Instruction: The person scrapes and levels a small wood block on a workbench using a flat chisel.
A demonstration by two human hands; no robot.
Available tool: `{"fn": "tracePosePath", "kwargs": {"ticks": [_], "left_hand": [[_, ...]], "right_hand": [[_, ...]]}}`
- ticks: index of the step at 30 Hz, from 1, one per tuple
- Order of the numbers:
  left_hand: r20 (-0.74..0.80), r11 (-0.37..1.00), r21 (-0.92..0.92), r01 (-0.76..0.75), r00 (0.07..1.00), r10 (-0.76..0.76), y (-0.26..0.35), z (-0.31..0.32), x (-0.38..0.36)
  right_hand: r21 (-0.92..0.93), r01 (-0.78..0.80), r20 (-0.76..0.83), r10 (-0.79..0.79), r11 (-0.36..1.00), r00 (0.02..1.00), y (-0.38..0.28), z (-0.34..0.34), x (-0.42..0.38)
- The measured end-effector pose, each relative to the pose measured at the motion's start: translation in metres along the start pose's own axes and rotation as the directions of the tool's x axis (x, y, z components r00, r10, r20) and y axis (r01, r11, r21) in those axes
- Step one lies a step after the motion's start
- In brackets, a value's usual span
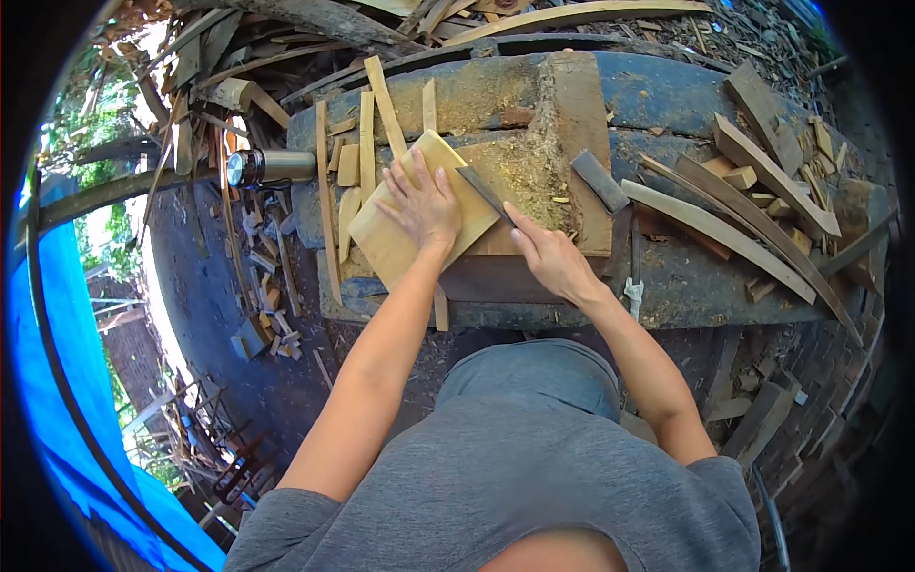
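A pale rectangular wooden board point(381, 243) lies at a slant on the bench. My left hand point(421, 205) rests flat on top of it, fingers spread. In my right hand point(553, 259) is a narrow, flat, dark metal tool that looks like a file point(483, 191); my fingers wrap its near end and hide any handle. Its far end meets the board's right edge. Under the board's right side sits a thick wooden block point(581, 105), strewn with sawdust point(534, 157).
Thin wood strips point(384, 105) lie left and behind the board. A dark rectangular block point(599, 180) sits right of my right hand. Long curved slats point(724, 234) and offcuts pile up at the bench's right. A metal flask point(286, 166) lies at the left edge. Scrap wood covers the far side.
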State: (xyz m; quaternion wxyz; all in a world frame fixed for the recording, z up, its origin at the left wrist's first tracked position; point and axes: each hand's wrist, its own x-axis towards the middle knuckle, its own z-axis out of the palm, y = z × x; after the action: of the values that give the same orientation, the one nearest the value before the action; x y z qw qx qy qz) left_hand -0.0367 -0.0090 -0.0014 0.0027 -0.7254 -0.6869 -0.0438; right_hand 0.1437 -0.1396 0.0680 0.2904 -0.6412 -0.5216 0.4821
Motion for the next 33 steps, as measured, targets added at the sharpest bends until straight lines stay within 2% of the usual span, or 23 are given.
{"fn": "tracePosePath", "kwargs": {"ticks": [1, 3, 4, 7, 9, 16, 17, 19, 23, 25, 28, 29, 33], "left_hand": [[0.007, 1.000, 0.004, 0.005, 1.000, -0.005, 0.000, 0.000, 0.000], [0.005, 1.000, -0.008, 0.007, 1.000, -0.007, 0.000, -0.001, 0.000], [0.011, 1.000, -0.003, 0.020, 1.000, -0.020, 0.000, -0.002, -0.001], [0.010, 0.999, -0.045, 0.003, 1.000, -0.003, 0.000, -0.003, -0.001], [-0.014, 0.997, -0.053, 0.054, 0.998, -0.055, 0.004, -0.002, 0.002], [-0.010, 0.999, -0.035, 0.033, 0.999, -0.034, 0.002, -0.005, 0.000], [0.030, 0.997, -0.053, 0.048, 0.998, -0.046, 0.003, -0.008, 0.000], [0.052, 0.995, -0.075, 0.065, 0.997, -0.061, 0.007, -0.010, 0.002], [0.010, 0.996, -0.048, 0.078, 0.997, -0.077, 0.005, -0.003, 0.001], [-0.033, 0.997, -0.048, 0.064, 0.997, -0.066, 0.005, 0.000, 0.003], [-0.021, 0.996, -0.060, 0.069, 0.997, -0.070, 0.005, 0.001, 0.002], [-0.015, 0.996, -0.057, 0.070, 0.997, -0.071, 0.005, 0.001, 0.003], [0.014, 0.989, -0.128, 0.075, 0.997, -0.074, 0.001, -0.006, 0.006]], "right_hand": [[0.002, -0.004, 0.008, 0.004, 1.000, 1.000, -0.003, -0.006, -0.008], [-0.038, -0.195, 0.168, 0.199, 0.980, 0.966, -0.010, -0.028, -0.024], [-0.040, -0.195, 0.183, 0.199, 0.980, 0.963, -0.009, -0.027, -0.021], [-0.003, -0.081, 0.075, 0.081, 0.997, 0.994, -0.003, -0.018, -0.005], [-0.023, -0.074, 0.076, 0.075, 0.997, 0.994, -0.006, -0.013, 0.014], [-0.043, -0.142, 0.142, 0.147, 0.989, 0.979, -0.002, -0.030, -0.012], [-0.047, -0.139, 0.147, 0.145, 0.989, 0.978, -0.003, -0.026, -0.004], [-0.088, -0.046, 0.080, 0.053, 0.995, 0.995, -0.005, -0.014, 0.023], [-0.063, 0.014, 0.049, -0.011, 0.998, 0.999, -0.004, -0.009, 0.004], [-0.064, -0.107, 0.087, 0.112, 0.992, 0.990, 0.004, -0.019, -0.020], [-0.083, -0.023, 0.045, 0.027, 0.996, 0.999, 0.001, -0.015, -0.006], [-0.122, -0.065, 0.060, 0.073, 0.990, 0.996, -0.007, -0.011, 0.010], [-0.117, -0.044, 0.013, 0.046, 0.992, 0.999, -0.004, 0.005, 0.035]]}}
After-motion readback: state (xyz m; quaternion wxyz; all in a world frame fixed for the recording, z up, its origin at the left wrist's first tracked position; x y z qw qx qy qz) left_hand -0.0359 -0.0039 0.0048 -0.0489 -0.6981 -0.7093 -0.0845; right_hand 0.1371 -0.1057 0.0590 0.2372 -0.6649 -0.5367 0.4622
